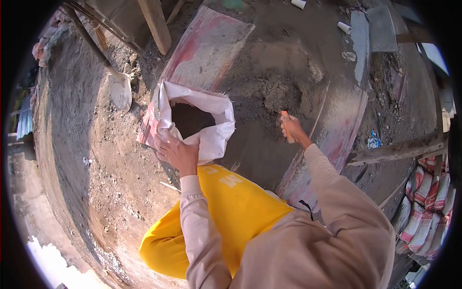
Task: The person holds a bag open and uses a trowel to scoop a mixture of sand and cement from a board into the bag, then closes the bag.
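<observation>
A white sack (222, 108) with its rim folded back stands open in front of my knees, dark inside. My left hand (178, 150) grips its near-left rim, fingers on the outside. My right hand (294, 130) is closed around an orange-handled tool (284, 114); I cannot make out its blade. Just beyond that hand lies a heap of wet grey mortar or sand (281, 94), with a smooth damp patch toward me.
Pink-stained boards (211, 45) lie beyond the sack, and another board (337, 125) lies right of my hand. A shovel (120, 90) rests at the upper left. A wooden beam (397, 150) and stacked filled bags (426, 192) are at the right. White cups (344, 27) lie farther off.
</observation>
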`<state>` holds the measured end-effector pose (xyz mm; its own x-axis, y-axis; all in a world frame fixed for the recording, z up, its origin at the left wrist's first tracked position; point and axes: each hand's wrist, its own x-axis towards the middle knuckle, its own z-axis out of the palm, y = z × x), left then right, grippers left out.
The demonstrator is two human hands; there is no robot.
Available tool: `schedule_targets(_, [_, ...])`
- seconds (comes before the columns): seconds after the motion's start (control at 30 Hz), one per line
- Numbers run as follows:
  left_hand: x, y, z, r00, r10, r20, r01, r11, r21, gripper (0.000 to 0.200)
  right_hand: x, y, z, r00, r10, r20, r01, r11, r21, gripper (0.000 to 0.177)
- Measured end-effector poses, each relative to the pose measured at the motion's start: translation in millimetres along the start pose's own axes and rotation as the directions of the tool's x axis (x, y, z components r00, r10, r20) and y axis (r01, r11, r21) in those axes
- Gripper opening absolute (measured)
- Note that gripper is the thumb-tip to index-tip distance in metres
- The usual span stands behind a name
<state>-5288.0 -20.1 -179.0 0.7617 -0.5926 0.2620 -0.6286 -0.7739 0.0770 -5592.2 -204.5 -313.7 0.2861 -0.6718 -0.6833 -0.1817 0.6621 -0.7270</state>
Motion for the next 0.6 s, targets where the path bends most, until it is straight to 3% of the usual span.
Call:
schedule_targets(0.03, [4.8, 3.5, -2.9, 0.989, -0.038, 0.141, 0.038, 0.999, -0.002, 0.081, -12.3, -12.2, -1.3, 1.0, 0.013, -0.024, -0.014, 0.997, -0.081, 0.018])
schedule_targets(0.07, [10.9, 1.8, 3.7, 0.989, -0.052, 0.138, 0.054, 0.999, -0.008, 0.081, -22.2, -24.4, -5.6, 1.0, 0.006, -0.019, -0.008, 0.995, -0.096, 0.018])
schedule_targets(0.13, [19.5, -13.0, 20.4, 0.948, -0.064, 0.312, 0.147, 0.958, -0.248, 0.075, -41.3, -44.1, -19.7, 0.996, 0.072, 0.058, -0.061, 0.984, -0.168, 0.021])
schedule_targets(0.17, [17.0, -17.6, 20.7, 0.986, 0.006, 0.165, 0.052, 0.938, -0.343, 0.068, -52.3, -56.3, -23.8, 0.996, 0.074, 0.058, -0.057, 0.967, -0.25, 0.023])
schedule_targets(0.2, [14.9, -21.6, 18.4, 0.986, -0.018, 0.166, 0.072, 0.943, -0.324, 0.068, -64.0, -69.6, -26.1, 0.995, 0.081, 0.066, -0.055, 0.943, -0.329, 0.025])
schedule_targets(0.3, [15.6, -37.7, 11.8, 0.999, -0.028, -0.039, -0.001, 0.805, -0.593, 0.057, -101.8, -111.9, -27.5, 0.979, 0.131, 0.157, -0.045, 0.885, -0.463, 0.028])
schedule_targets(0.33, [14.7, -40.6, 6.7, 0.999, -0.031, -0.038, 0.003, 0.818, -0.576, 0.057, -110.3, -122.8, -26.0, 0.972, 0.145, 0.183, -0.036, 0.867, -0.497, 0.029])
schedule_targets(0.4, [13.3, -39.1, -3.7, 0.984, -0.154, 0.089, 0.17, 0.675, -0.718, 0.056, -123.6, -143.8, -17.0, 0.941, 0.173, 0.29, 0.0, 0.858, -0.514, 0.03])
schedule_targets(0.47, [9.8, -42.7, 0.6, 0.992, -0.128, 0.019, 0.105, 0.715, -0.692, 0.057, -134.7, -163.3, -3.9, 0.903, 0.195, 0.383, 0.039, 0.85, -0.525, 0.031])
schedule_targets(0.6, [5.5, -44.4, 2.2, 0.995, -0.103, -0.013, 0.061, 0.687, -0.724, 0.057, -126.6, -182.6, 61.5, 0.691, 0.36, 0.627, -0.013, 0.873, -0.487, 0.035])
